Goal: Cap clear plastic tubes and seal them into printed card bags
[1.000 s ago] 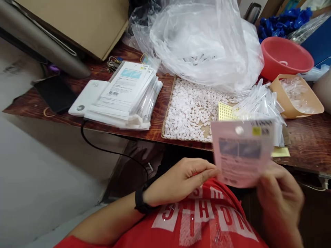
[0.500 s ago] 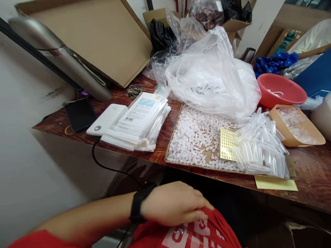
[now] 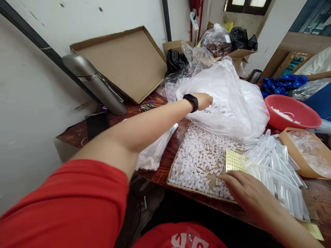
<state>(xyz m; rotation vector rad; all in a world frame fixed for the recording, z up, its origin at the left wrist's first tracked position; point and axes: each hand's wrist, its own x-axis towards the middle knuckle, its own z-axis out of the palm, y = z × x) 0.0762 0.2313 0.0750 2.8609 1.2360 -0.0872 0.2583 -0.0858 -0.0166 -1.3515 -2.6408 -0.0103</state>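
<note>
My left hand (image 3: 204,101), a black band on its wrist, reaches to the mouth of a large white plastic bag (image 3: 232,89). Its fingers curl downward beside the slim white pieces (image 3: 219,109) inside; what they hold, if anything, is hidden. My right hand (image 3: 245,189) hovers at the front edge of a shallow cardboard tray with small white plastic tips (image 3: 193,155) spread across it. Its visible fingers stretch out, close to a yellow sticker sheet (image 3: 232,161). Clear plastic tubes (image 3: 276,162) lie piled to the right of that hand.
An orange container (image 3: 292,148) with clear plastic parts and a red bowl (image 3: 292,106) stand at the right. A metal flask (image 3: 98,86) leans at the left near a cardboard box lid (image 3: 121,62). Keys (image 3: 147,106) and plastic packets (image 3: 155,151) lie beyond and below my left arm.
My left hand has moved from my red shirt, up and forward to the white bag. My right hand has come into view over the tray. The view has tilted up and shifted left.
</note>
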